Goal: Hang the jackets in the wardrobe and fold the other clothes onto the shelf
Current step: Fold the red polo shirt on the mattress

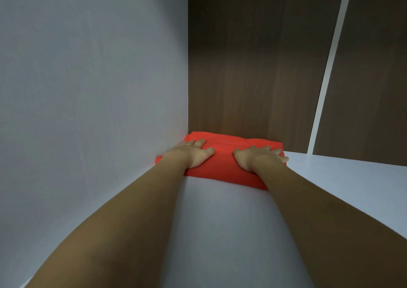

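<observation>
White shelf board (220, 221) meets a white side panel (88, 67) and a brown wood-grain back wall (253, 67). One folded red garment (222, 153) sits in that rear left corner. Two hands press flat on it, fingers spread: left hand (196, 153), right hand (257, 157). Its near corners are hidden by the forearms.

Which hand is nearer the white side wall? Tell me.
Left. The left hand presses the folded red cloth right beside the white side wall; the right hand presses the cloth's far end, away from that wall.
</observation>
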